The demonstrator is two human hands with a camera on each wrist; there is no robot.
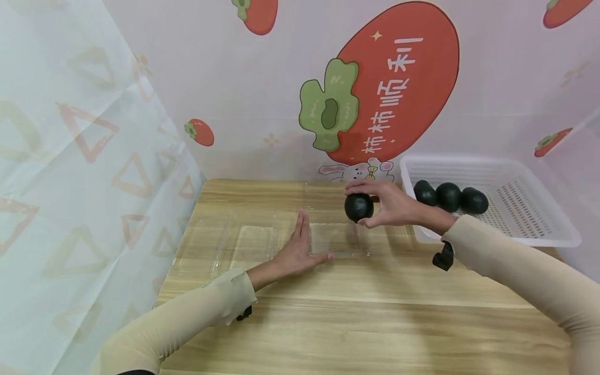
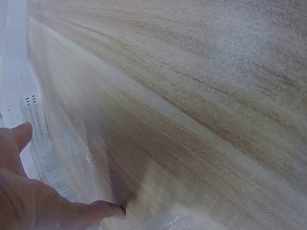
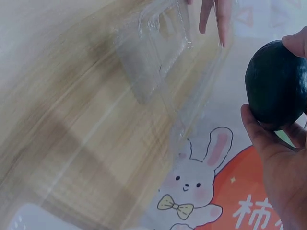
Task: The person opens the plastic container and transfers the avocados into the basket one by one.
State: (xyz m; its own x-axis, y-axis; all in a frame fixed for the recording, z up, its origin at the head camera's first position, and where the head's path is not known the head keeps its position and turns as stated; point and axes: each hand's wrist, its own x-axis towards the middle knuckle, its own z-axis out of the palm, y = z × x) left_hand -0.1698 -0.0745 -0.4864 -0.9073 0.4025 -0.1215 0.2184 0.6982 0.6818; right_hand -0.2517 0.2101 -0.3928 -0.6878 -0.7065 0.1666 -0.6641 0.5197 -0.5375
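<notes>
My right hand [image 1: 386,203] holds a dark green avocado [image 1: 358,207] between thumb and fingers, above a clear plastic box [image 1: 335,238]. The right wrist view shows the same avocado [image 3: 273,86] as smooth and egg-shaped, gripped at its ends. With fingers straight and thumb spread, my left hand [image 1: 297,252] lies at the left side of that box, thumb at its front edge. In the left wrist view, part of the left hand [image 2: 38,196] appears beside the see-through plastic [image 2: 67,158].
Another clear plastic container [image 1: 253,242] lies left of the left hand. At the right, a white perforated basket [image 1: 529,208] holds several more avocados [image 1: 448,197]. A printed cloth backdrop [image 1: 262,94] rises behind the wooden table [image 1: 351,328], and a pale cloth [image 1: 94,172] hangs at the left.
</notes>
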